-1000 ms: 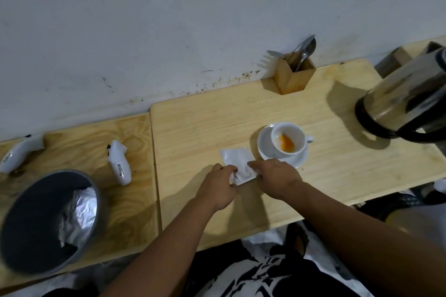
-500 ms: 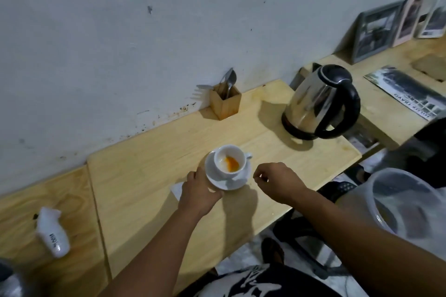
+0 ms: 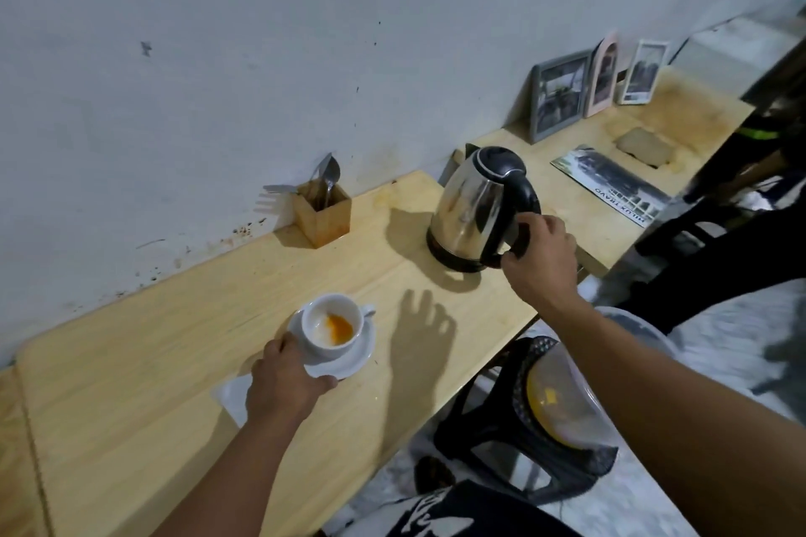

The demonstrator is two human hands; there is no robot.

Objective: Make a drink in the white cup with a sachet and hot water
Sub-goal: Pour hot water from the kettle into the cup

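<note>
Your right hand (image 3: 538, 257), right of centre in the frame, is curled around the black handle of the steel kettle (image 3: 473, 209), fingers wrapped and thumb under the lower end of the loop; the kettle looks as if it sits on its base on the wooden table (image 3: 174, 362). Your left hand (image 3: 283, 384), at lower centre, pinches the near rim of the saucer (image 3: 349, 362), thumb on top and fingers beneath or beside it.

The step in hand looks like fetching hot water. Close your grip fully before you lift, and raise the kettle straight up so that it clears the base cleanly. Carry it low toward the cup, lead with the spout, and tip slowly, since the cup is small and will fill fast. Keep the saucer pinned so that it cannot slide, but hold your fingers clear of the stream.

The white cup (image 3: 332, 325) stands upright on the saucer at centre left, well apart from the kettle. Inside it lies 1 patch of orange powder against the right wall, dry as far as I can tell. The emptied white sachet (image 3: 233, 397) lies flat on the table, partly under your left hand.
</note>
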